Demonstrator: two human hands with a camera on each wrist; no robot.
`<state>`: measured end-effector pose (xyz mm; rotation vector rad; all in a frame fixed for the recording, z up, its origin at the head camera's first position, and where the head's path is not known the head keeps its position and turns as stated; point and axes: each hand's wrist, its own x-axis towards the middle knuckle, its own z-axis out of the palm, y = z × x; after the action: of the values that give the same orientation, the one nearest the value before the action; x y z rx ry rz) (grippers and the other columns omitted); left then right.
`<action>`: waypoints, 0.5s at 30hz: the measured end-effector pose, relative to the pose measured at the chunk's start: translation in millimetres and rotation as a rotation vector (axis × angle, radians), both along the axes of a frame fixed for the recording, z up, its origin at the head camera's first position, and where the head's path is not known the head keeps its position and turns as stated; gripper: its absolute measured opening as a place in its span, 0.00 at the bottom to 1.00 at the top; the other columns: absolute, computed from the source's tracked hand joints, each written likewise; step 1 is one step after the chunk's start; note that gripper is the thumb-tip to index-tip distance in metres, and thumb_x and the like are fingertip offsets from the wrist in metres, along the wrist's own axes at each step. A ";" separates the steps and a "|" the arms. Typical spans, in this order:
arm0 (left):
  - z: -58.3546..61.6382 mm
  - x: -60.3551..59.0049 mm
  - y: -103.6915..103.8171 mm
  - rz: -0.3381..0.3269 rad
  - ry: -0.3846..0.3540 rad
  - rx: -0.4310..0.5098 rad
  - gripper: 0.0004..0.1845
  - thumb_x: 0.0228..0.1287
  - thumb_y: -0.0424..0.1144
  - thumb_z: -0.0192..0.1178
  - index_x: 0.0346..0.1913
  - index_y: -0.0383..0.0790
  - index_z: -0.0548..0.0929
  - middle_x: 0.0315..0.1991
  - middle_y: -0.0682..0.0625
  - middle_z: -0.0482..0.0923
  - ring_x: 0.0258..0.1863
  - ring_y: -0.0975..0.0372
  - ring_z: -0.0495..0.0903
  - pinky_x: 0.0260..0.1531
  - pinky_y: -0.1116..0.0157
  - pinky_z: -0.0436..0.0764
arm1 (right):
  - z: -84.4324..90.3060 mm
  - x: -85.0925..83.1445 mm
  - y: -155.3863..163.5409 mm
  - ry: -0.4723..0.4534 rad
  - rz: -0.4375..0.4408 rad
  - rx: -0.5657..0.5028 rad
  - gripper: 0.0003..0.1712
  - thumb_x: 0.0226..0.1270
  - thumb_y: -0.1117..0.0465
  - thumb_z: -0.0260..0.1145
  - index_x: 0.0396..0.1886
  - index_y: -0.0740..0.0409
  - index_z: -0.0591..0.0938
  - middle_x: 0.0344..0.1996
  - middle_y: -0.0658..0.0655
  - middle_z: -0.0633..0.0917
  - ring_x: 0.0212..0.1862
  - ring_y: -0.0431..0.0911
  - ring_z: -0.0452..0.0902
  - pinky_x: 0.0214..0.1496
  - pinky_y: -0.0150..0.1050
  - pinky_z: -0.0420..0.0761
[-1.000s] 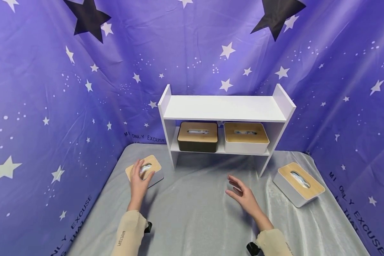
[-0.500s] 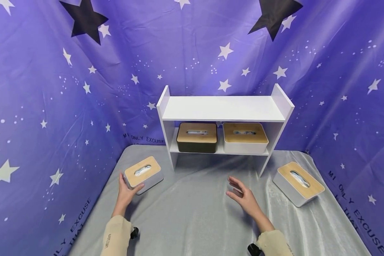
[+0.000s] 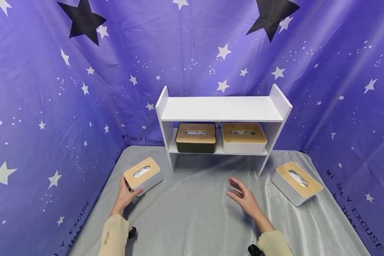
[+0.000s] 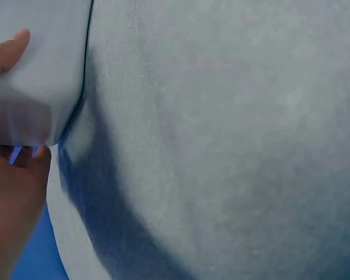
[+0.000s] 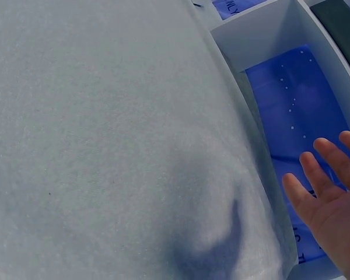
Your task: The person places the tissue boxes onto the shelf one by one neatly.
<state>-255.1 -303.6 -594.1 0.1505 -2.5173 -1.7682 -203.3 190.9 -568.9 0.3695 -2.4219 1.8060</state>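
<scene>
A: As the head view looks down, where does the grey tissue box [image 3: 143, 175] sit against the left hand [image 3: 125, 194]?

B: Directly ahead of it on the grey cloth [image 3: 195, 213]. The hand grips the box's near end, thumb on one side and fingers round the other, below the wooden lid.

A: And the right hand [image 3: 245, 199]?

B: Empty, fingers spread and relaxed, held above the cloth. The white shelf [image 3: 222, 108] stands beyond it, and a second grey box [image 3: 297, 183] lies out to its right, well apart.

A: The left wrist view?

B: The box's grey wall [image 4: 35, 70] fills the corner above the palm [image 4: 11, 204]; a fingertip presses on its face and the palm meets its lower edge.

A: The right wrist view?

B: Only the open fingers [image 5: 329, 192] show, touching nothing, with the shelf's white frame [image 5: 268, 29] beyond them
</scene>
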 end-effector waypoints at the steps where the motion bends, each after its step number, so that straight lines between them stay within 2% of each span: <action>1: 0.7 0.9 0.1 0.006 -0.017 0.000 0.64 0.54 0.29 0.73 0.79 0.42 0.33 0.73 0.34 0.40 0.78 0.43 0.47 0.79 0.47 0.53 | 0.1 0.5 0.0 0.000 -0.001 0.002 0.33 0.69 0.64 0.66 0.71 0.66 0.68 0.67 0.70 0.74 0.67 0.66 0.70 0.67 0.58 0.75; 3: 0.6 2.2 0.4 0.024 -0.038 0.012 0.63 0.53 0.29 0.73 0.79 0.41 0.34 0.73 0.34 0.40 0.78 0.42 0.46 0.79 0.46 0.53 | 0.2 1.2 -0.1 0.002 -0.001 0.005 0.33 0.69 0.64 0.66 0.71 0.66 0.68 0.67 0.70 0.74 0.67 0.66 0.70 0.67 0.57 0.75; 4: -4.5 1.8 -1.2 0.037 -0.035 0.007 0.64 0.53 0.30 0.74 0.79 0.42 0.34 0.73 0.34 0.41 0.78 0.42 0.47 0.79 0.46 0.53 | 0.4 1.5 -0.1 0.003 -0.001 0.006 0.33 0.69 0.64 0.66 0.71 0.66 0.68 0.67 0.70 0.74 0.67 0.66 0.70 0.67 0.57 0.75; 7: -3.8 6.5 -1.1 0.050 -0.035 0.010 0.63 0.52 0.30 0.75 0.79 0.40 0.36 0.74 0.34 0.42 0.77 0.42 0.47 0.78 0.46 0.55 | 0.0 1.3 0.0 0.015 0.001 0.006 0.33 0.70 0.65 0.66 0.71 0.66 0.68 0.66 0.70 0.75 0.66 0.66 0.71 0.66 0.56 0.76; 15: 8.6 15.8 1.5 0.018 -0.018 -0.013 0.64 0.52 0.33 0.76 0.79 0.39 0.37 0.77 0.34 0.43 0.77 0.41 0.48 0.77 0.42 0.56 | 2.3 0.8 0.0 0.022 -0.011 0.002 0.33 0.69 0.65 0.66 0.70 0.69 0.68 0.66 0.69 0.76 0.66 0.65 0.71 0.66 0.57 0.76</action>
<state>-239.3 -302.1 -585.5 0.1885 -2.5314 -1.7513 -202.5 190.9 -566.6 0.3741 -2.4063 1.7858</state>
